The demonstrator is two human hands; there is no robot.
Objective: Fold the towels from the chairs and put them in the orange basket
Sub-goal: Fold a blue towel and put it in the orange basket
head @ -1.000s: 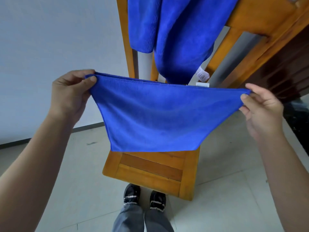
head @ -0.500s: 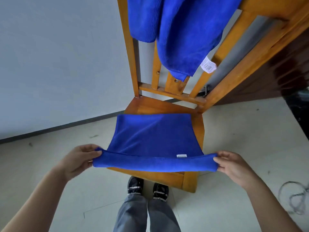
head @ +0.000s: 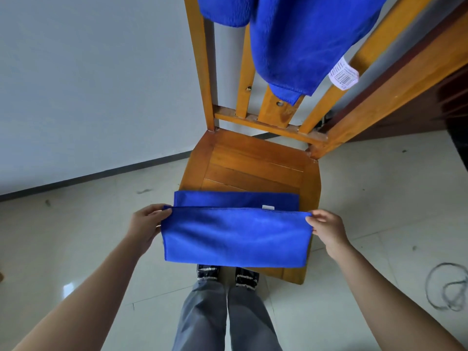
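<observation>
Towel [head: 235,236] half-folded over the front of the chair [head: 253,160] seat, pinched at both upper corners.
Left hand [head: 147,224] pinches the corner at 9 o'clock, right hand [head: 326,229] the corner at 3 o'clock. The near flap hangs toward the shoes [head: 208,271] at 6 o'clock, and the lower layer lies on the seat. At 12 o'clock a second towel [head: 291,41] drapes over the chair back. A cable [head: 448,287] lies at 4 o'clock.

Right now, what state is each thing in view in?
held towel: doubled over, at the seat's front edge, a corner in each hand.
left hand: pinching the towel's left corner.
right hand: pinching its right corner.
hanging towel: unfolded, draped over the chair back.
chair: upright on the floor.
cable: loosely coiled on the floor.
</observation>
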